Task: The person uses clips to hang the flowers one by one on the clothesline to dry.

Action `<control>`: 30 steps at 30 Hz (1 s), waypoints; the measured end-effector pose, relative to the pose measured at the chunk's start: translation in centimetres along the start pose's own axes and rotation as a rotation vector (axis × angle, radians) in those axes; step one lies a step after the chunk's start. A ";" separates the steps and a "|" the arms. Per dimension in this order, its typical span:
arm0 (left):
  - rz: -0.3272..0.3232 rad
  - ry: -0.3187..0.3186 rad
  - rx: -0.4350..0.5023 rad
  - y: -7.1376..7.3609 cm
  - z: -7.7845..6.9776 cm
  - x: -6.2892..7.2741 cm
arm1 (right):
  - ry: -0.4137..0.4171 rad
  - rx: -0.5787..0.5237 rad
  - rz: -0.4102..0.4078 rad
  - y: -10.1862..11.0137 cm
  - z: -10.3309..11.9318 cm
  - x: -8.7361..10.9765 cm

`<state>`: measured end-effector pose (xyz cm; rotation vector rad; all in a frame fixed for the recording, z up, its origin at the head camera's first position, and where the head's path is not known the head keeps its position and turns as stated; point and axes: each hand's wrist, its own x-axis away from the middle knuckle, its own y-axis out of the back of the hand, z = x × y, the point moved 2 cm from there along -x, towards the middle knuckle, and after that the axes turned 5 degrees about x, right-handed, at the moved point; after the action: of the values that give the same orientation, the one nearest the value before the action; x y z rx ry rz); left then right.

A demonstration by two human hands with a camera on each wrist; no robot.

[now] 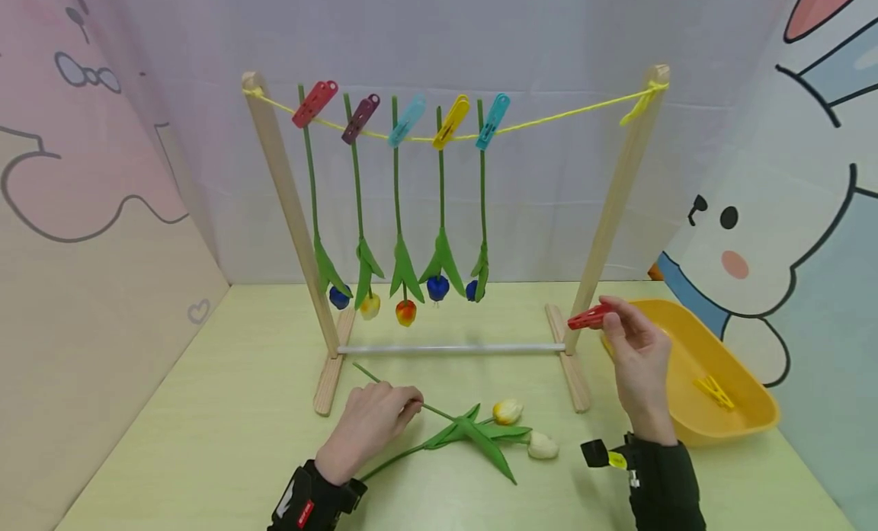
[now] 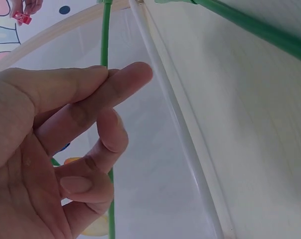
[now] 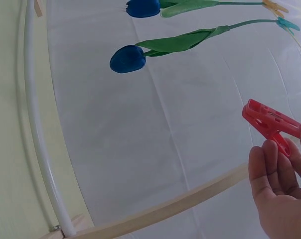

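Note:
My left hand (image 1: 376, 418) pinches the green stem of an artificial tulip between thumb and index finger. That stem (image 2: 105, 45) runs past the fingertips in the left wrist view. Its leaves cross those of a second tulip lying on the table, near a yellow-white bloom (image 1: 507, 411) and a white bloom (image 1: 543, 446). My right hand (image 1: 641, 363) holds a red clothespin (image 3: 270, 122) by its handle ends, beside the rack's right post. Several tulips hang bloom-down from the yellow cord (image 1: 562, 117), each clipped with a clothespin, such as the yellow one (image 1: 451, 123).
A wooden rack with a left post (image 1: 291, 211), a right post (image 1: 617, 203) and a white crossbar (image 1: 453, 350) stands on the pale table (image 1: 206, 439). At the right is a yellow basin (image 1: 744, 428) with a yellow clothespin (image 1: 715, 392) inside. Cartoon-printed panels flank the table.

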<state>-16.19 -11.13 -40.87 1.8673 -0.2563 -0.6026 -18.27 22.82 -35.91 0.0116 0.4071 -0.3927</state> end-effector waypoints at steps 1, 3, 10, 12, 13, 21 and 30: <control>-0.013 -0.001 0.008 0.0 0.0 -0.1 | 0.003 -0.001 -0.006 0.0 0.0 0.0; -0.031 -0.007 0.045 0.0 -0.1 -0.2 | 0.003 -0.004 -0.012 0.1 0.0 0.0; -0.128 -0.061 0.269 -0.1 -0.5 -0.9 | -0.005 0.001 0.027 0.1 0.1 0.1; -0.170 -0.083 0.344 -0.1 -0.6 -1.0 | -0.004 0.002 0.036 0.2 0.2 0.1; -0.189 -0.089 0.393 -0.2 -0.7 -1.0 | -0.005 0.004 0.036 0.2 0.2 0.1; -0.282 -0.076 0.746 -0.2 -0.7 -0.9 | -0.011 -0.018 0.002 0.2 0.2 0.0; -0.384 -0.011 0.994 0.4 -0.7 -0.7 | -0.018 -0.052 -0.030 0.2 0.0 -0.1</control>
<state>-16.37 -10.35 -40.13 2.9134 -0.2203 -0.8282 -18.25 23.06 -35.91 -0.0484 0.4001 -0.4114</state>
